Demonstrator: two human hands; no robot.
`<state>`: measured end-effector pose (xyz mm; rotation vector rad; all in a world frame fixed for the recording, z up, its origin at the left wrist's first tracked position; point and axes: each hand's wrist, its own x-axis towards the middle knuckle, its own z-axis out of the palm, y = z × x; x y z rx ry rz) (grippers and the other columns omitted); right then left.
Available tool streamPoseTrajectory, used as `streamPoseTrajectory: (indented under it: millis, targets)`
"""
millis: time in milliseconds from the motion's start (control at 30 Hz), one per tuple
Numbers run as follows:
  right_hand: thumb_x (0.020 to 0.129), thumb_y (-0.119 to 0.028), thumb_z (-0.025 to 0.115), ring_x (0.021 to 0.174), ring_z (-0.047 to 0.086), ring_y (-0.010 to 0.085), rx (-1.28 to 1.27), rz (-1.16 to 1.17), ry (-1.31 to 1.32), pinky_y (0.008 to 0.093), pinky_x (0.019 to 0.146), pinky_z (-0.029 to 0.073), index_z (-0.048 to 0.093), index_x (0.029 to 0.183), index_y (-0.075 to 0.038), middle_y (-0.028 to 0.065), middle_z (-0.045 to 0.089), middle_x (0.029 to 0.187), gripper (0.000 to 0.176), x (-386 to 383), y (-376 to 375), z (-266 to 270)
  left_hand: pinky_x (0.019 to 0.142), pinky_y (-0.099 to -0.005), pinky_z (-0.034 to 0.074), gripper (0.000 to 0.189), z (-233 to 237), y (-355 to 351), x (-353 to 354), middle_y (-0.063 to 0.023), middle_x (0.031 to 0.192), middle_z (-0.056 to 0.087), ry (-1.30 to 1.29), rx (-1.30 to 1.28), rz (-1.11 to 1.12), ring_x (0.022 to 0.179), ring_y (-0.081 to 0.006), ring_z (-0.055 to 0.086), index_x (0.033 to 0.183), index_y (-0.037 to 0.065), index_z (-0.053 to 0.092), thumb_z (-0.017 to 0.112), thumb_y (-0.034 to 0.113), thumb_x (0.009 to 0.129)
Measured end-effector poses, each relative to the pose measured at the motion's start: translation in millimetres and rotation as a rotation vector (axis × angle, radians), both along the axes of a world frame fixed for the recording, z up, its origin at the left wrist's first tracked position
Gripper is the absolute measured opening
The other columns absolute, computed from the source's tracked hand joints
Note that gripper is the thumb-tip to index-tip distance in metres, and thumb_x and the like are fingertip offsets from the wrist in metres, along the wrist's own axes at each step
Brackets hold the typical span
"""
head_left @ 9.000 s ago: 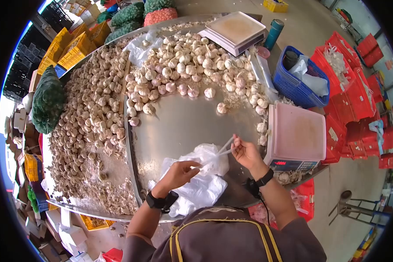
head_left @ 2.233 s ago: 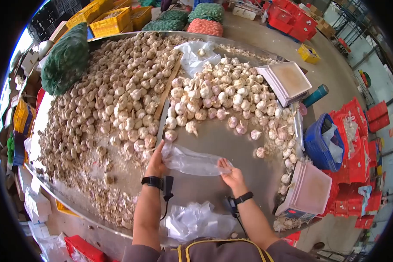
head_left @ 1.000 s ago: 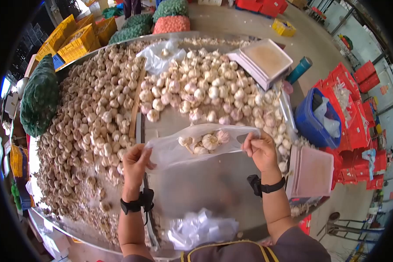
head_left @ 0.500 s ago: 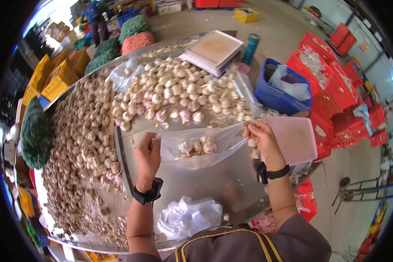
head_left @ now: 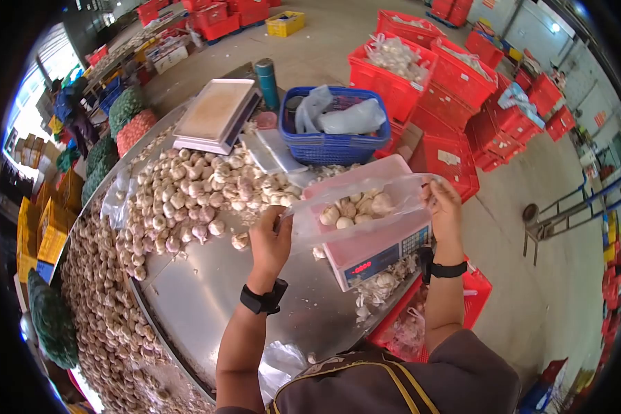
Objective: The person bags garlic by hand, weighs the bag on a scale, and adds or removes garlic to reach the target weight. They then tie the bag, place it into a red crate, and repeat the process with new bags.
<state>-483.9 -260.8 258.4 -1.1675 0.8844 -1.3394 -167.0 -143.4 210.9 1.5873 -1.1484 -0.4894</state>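
A clear plastic bag [head_left: 303, 233] with several garlic bulbs [head_left: 355, 209] inside is stretched between my two hands. My left hand [head_left: 270, 245] pinches one end of its mouth. On the opposite end, my right hand [head_left: 443, 207] has its fingers closed on the plastic. Behind and under the bag, overlapped by it in this view, is a digital scale [head_left: 386, 257] with a pink tray and a lit red display. Loose garlic [head_left: 186, 196] is heaped on the metal table [head_left: 221, 303] beyond my left hand. More plastic bags [head_left: 279, 366] lie close to my body.
A blue basket [head_left: 334, 148] stands behind the pink scale, beside a second scale [head_left: 217, 114] and a teal flask [head_left: 266, 83]. Red crates [head_left: 448, 165] are stacked at the right. Smaller garlic [head_left: 103, 297] covers the left table section. A person [head_left: 72, 114] is far left.
The view has turned to the right. Both hands have carried the bag of garlic from above the bare metal to over the pink scale, still gripping its edges.
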Motion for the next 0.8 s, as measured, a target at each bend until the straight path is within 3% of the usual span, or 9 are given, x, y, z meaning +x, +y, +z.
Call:
streamPoseTrajectory:
  millis: [167, 267, 300, 367, 467, 533, 800]
  targets:
    - [0.093, -0.019, 0.056, 0.066, 0.054, 0.0109, 0.083, 0.022, 0.059, 0.0241, 0.062, 0.042, 0.064, 0.1, 0.002, 0.0037, 0.06, 0.073, 0.024, -34.7, -11.6, -37.6, 0.049, -0.0318, 0.039, 0.017, -20.8, -17.2, -39.8, -0.0103, 0.058, 0.051, -0.089, 0.125, -0.084, 0.049, -0.0185, 0.045, 0.099, 0.004, 0.062, 0.065, 0.009, 0.083]
    - [0.088, -0.022, 0.066, 0.08, 0.06, 0.0097, 0.032, 0.053, 0.242, 0.0234, 0.072, 0.045, 0.064, 0.102, 0.002, 0.0022, 0.064, 0.087, 0.028, -40.1, -18.4, -57.5, 0.05, -0.0327, 0.041, 0.028, -1.5, -23.8, -49.5, -0.0075, 0.057, 0.051, -0.203, 0.094, -0.102, 0.05, -0.0183, 0.049, 0.107, 0.006, 0.06, 0.069, 0.012, 0.081]
    - [0.088, -0.022, 0.066, 0.08, 0.06, 0.0097, 0.063, 0.04, 0.234, 0.0234, 0.072, 0.045, 0.064, 0.102, 0.002, 0.0022, 0.064, 0.087, 0.028, -39.5, -21.6, -64.8, 0.052, -0.0321, 0.043, 0.031, 0.3, -24.7, -49.8, -0.0072, 0.061, 0.053, -0.231, 0.133, -0.111, 0.054, -0.0182, 0.051, 0.109, 0.006, 0.06, 0.07, 0.013, 0.081]
    - [0.085, -0.023, 0.069, 0.073, 0.06, 0.0105, -0.107, -0.027, 0.35, 0.0258, 0.067, 0.046, 0.068, 0.091, 0.001, 0.0033, 0.064, 0.075, 0.025, -38.9, -25.9, -78.3, 0.055, -0.0319, 0.045, 0.035, 1.0, -25.0, -53.3, -0.0073, 0.065, 0.054, -0.22, 0.097, -0.123, 0.058, -0.0185, 0.053, 0.112, 0.007, 0.059, 0.071, 0.014, 0.08]
    - [0.083, -0.024, 0.072, 0.074, 0.06, 0.0098, -0.162, -0.084, 0.517, 0.0265, 0.066, 0.047, 0.068, 0.088, 0.0, 0.0023, 0.065, 0.074, 0.025, -45.4, -27.5, -90.4, 0.059, -0.0324, 0.046, 0.043, 11.2, -20.9, -57.0, -0.0086, 0.07, 0.056, -0.259, 0.205, -0.142, 0.062, -0.0196, 0.055, 0.118, 0.007, 0.057, 0.072, 0.017, 0.079]
    - [0.083, -0.024, 0.072, 0.074, 0.06, 0.0095, -0.09, -0.074, 0.475, 0.0263, 0.067, 0.047, 0.068, 0.088, 0.0, 0.0022, 0.065, 0.075, 0.025, -42.4, -17.7, -78.7, 0.062, -0.0331, 0.047, 0.05, 17.3, -18.4, -58.2, -0.009, 0.074, 0.057, -0.273, 0.26, -0.139, 0.066, -0.0207, 0.057, 0.123, 0.007, 0.055, 0.074, 0.02, 0.078]
    - [0.084, -0.025, 0.071, 0.076, 0.057, 0.0068, 0.034, -0.009, 0.412, 0.0249, 0.068, 0.046, 0.067, 0.093, -0.001, 0.0015, 0.066, 0.082, 0.025, -51.2, -9.2, -71.8, 0.06, -0.0333, 0.047, 0.049, 16.0, -11.1, -61.9, -0.0102, 0.071, 0.056, -0.373, 0.264, -0.142, 0.063, -0.0216, 0.055, 0.12, 0.005, 0.056, 0.074, 0.019, 0.077]
